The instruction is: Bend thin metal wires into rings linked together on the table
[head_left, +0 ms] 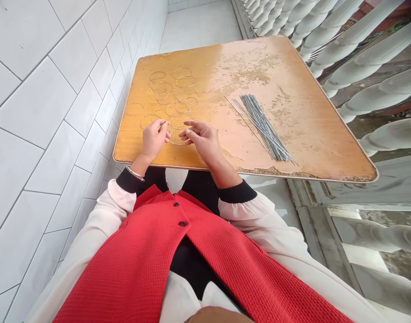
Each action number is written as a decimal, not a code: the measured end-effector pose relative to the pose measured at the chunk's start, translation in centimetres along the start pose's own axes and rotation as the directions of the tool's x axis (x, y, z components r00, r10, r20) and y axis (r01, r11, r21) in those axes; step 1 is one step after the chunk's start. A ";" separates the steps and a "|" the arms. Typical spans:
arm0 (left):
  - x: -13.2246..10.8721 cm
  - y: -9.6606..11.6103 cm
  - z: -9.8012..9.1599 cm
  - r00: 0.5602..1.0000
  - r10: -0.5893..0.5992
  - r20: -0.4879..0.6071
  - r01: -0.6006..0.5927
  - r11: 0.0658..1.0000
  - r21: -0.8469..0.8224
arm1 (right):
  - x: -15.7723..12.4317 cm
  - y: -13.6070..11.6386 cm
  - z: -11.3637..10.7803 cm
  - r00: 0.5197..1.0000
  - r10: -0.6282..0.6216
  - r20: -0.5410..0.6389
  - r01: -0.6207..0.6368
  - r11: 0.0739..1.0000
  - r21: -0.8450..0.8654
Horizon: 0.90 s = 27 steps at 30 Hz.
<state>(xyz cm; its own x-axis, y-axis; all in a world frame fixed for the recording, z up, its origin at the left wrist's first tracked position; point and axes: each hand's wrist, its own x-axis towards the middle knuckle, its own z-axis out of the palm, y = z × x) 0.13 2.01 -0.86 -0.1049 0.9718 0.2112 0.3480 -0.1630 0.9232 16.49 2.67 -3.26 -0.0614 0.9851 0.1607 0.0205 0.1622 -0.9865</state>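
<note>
My left hand (154, 138) is closed in a pinch on a thin metal wire (177, 143) near the table's front edge. The wire bows down in a curve between my two hands. On the other end, my right hand (204, 140) has its thumb and fingers curled around the wire, with the index finger reaching toward the left. The exact grip points are partly hidden by the fingers. Just beyond my hands lie several bent wire rings (182, 106), some overlapping. To the right rests a bundle of straight grey wires (264, 128), a few of them splayed off its left side.
The worn wooden table (313, 134) has peeling patches and a chipped front edge. A white tiled wall (54, 112) runs close along the left. White balusters (356, 58) stand along the right side.
</note>
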 end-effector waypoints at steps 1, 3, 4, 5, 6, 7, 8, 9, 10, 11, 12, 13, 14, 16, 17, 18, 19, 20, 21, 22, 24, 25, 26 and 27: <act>0.0 0.0 0.0 0.999 -0.045 0.007 0.045 0.998 -0.036 | 0.0 -0.1 0.0 1.000 0.007 -0.019 -0.006 1.000 0.014; 0.0 -0.2 0.0 0.991 -0.124 0.057 0.128 0.989 -0.074 | 0.1 -0.4 -0.2 0.998 0.003 -0.069 -0.003 1.000 0.005; -0.1 -0.4 0.0 0.985 -0.147 0.093 0.155 0.985 -0.080 | 0.3 -0.7 -0.3 0.996 -0.008 -0.093 0.006 1.000 -0.022; -0.1 -0.5 -0.2 0.979 -0.159 0.126 0.170 0.982 -0.079 | 0.5 -1.0 -0.5 0.994 -0.024 -0.111 0.017 0.998 -0.064; -0.1 -0.6 -0.4 0.976 -0.159 0.151 0.171 0.983 -0.073 | 0.8 -1.3 -0.8 0.992 -0.043 -0.117 0.029 0.993 -0.117; -0.1 -0.7 -0.7 0.975 -0.146 0.165 0.158 0.986 -0.061 | 1.0 -1.5 -1.0 0.992 -0.062 -0.114 0.042 0.984 -0.175; 0.0 -0.8 -1.1 0.978 -0.132 0.160 0.140 0.989 -0.040 | 1.3 -1.8 -1.2 0.992 -0.078 -0.100 0.053 0.971 -0.232; 0.2 -0.8 -1.4 0.983 -0.109 0.148 0.112 0.994 -0.010 | 1.4 -1.9 -1.4 0.992 -0.093 -0.082 0.066 0.956 -0.285; 0.5 -0.7 -1.7 0.989 -0.077 0.130 0.074 0.997 0.027 | 1.6 -2.1 -1.5 0.992 -0.108 -0.063 0.081 0.940 -0.331; 0.7 -0.6 -2.0 0.992 -0.035 0.119 0.028 0.998 0.063 | 1.7 -2.2 -1.5 0.992 -0.122 -0.043 0.097 0.924 -0.370; 1.0 -0.4 -2.1 0.993 0.015 0.117 -0.026 0.995 0.097 | 1.7 -2.2 -1.5 0.990 -0.136 -0.023 0.116 0.908 -0.402; 1.2 -0.1 -2.2 0.991 0.069 0.118 -0.084 0.988 0.130 | 1.7 -2.3 -1.5 0.988 -0.153 -0.005 0.136 0.893 -0.429; 1.4 0.2 -2.2 0.985 0.122 0.124 -0.141 0.976 0.163 | 1.7 -2.4 -1.4 0.985 -0.170 0.010 0.156 0.878 -0.452; 1.5 1.1 -2.1 0.967 0.210 0.146 -0.239 0.946 0.222 | 1.5 -2.5 -1.1 0.979 -0.202 0.039 0.195 0.850 -0.489; 1.5 1.4 -1.9 0.957 0.236 0.167 -0.272 0.931 0.242 | 1.4 -2.5 -1.0 0.976 -0.213 0.054 0.211 0.840 -0.500; 1.4 1.7 -1.8 0.949 0.251 0.193 -0.295 0.921 0.255 | 1.3 -2.6 -0.9 0.973 -0.221 0.068 0.225 0.835 -0.503; 1.3 2.0 -1.6 0.940 0.257 0.224 -0.312 0.914 0.261 | 1.2 -2.7 -0.8 0.971 -0.223 0.082 0.234 0.834 -0.499; 1.2 2.1 -1.5 0.932 0.258 0.256 -0.324 0.910 0.260 | 1.1 -2.8 -0.7 0.970 -0.224 0.092 0.240 0.838 -0.490; 1.1 2.0 -1.3 0.925 0.259 0.280 -0.332 0.908 0.257 | 1.0 -2.9 -0.6 0.970 -0.224 0.095 0.242 0.845 -0.477; 1.0 1.9 -1.2 0.920 0.262 0.291 -0.338 0.907 0.251 | 1.0 -3.0 -0.6 0.971 -0.223 0.090 0.239 0.853 -0.464; 0.9 1.4 -0.9 0.920 0.279 0.275 -0.345 0.909 0.234 | 0.8 -3.0 -0.6 0.976 -0.210 0.065 0.217 0.876 -0.430; 0.9 1.0 -0.8 0.923 0.287 0.256 -0.346 0.911 0.226 | 0.8 -3.0 -0.6 0.980 -0.194 0.046 0.195 0.893 -0.406; 0.9 0.7 -0.7 0.926 0.295 0.235 -0.346 0.912 0.220 | 0.8 -2.9 -0.5 0.985 -0.171 0.029 0.169 0.910 -0.378; 0.9 0.3 -0.6 0.929 0.301 0.216 -0.346 0.913 0.217 | 0.8 -2.7 -0.5 0.989 -0.146 0.017 0.143 0.926 -0.350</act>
<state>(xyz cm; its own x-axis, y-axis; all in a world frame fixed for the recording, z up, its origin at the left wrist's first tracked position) -0.41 2.71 -0.18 0.2085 0.8905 0.4044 0.5565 -0.4481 0.6997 16.92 3.02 -0.45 -0.0812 0.9497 0.3024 0.3592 0.3109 -0.8800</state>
